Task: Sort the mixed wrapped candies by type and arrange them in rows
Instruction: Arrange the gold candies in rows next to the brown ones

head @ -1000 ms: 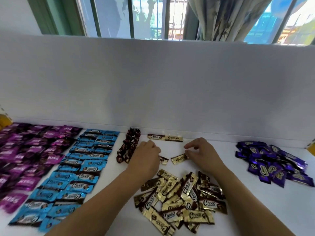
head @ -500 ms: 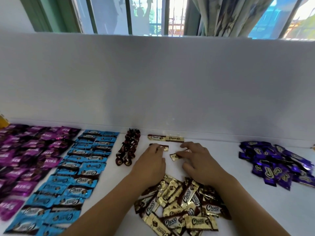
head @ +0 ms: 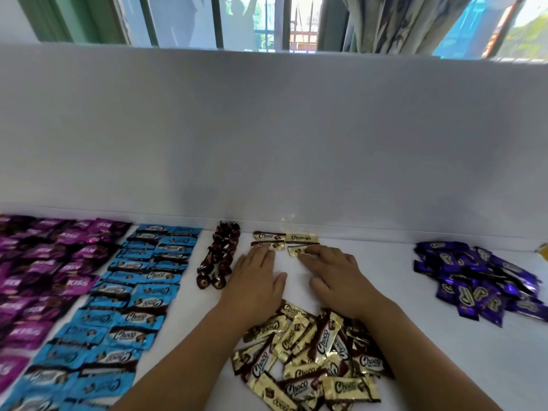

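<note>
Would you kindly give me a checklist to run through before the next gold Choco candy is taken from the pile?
1. Left second-row candy parallel under the back row: ok.
2. Right second-row candy squared up: not ok, it lies tilted.
3. Hands free: not ok; the left hand and right hand each press a candy with flat fingers.
4. Gold pile near: ok, just below the wrists.
5. Room for a third row: ok, bare table shows between the hands.
6. Pile all one type: cannot tell, the wrappers overlap.
</note>
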Demonstrator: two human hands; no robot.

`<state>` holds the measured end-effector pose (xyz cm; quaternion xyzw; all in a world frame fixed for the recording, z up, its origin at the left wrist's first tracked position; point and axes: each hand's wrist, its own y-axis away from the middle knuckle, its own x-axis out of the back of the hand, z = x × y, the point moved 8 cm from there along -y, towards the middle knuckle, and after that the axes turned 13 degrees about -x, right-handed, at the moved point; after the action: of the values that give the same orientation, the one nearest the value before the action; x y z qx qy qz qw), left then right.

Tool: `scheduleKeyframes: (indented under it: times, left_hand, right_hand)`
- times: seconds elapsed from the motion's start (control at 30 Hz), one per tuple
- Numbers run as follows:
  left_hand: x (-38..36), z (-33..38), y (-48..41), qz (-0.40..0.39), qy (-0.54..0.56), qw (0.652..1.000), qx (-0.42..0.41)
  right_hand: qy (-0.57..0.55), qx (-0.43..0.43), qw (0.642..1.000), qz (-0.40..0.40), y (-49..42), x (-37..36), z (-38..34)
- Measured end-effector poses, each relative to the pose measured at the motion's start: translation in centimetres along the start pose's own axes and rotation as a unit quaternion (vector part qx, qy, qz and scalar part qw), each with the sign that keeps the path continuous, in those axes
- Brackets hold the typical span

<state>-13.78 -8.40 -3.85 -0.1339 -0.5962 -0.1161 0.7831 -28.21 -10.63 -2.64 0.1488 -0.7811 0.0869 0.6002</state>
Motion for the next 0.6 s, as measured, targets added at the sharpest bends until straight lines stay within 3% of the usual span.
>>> scheduleKeyframes:
  times: [0.37, 0.53, 0.6]
  left_hand:
    - [0.0, -0.2, -0.1, 0.006, 0.026, 1.0, -0.004]
    - [1.6, 0.4, 0.0, 0.026, 0.057, 0.998, -0.023]
    - [2.4, 1.0, 0.4, -0.001, 0.056, 0.997, -0.052]
  right_hand:
    - [0.042, -0.005, 0.999, 0.022, -0.5, -0.5, 0.1]
    - [-0.183, -0.042, 0.982, 0.008, -0.5, 1.1, 1.6]
    - [-0.228, -0.045, 0.972, -0.042, 0.1, 2.4, 1.9]
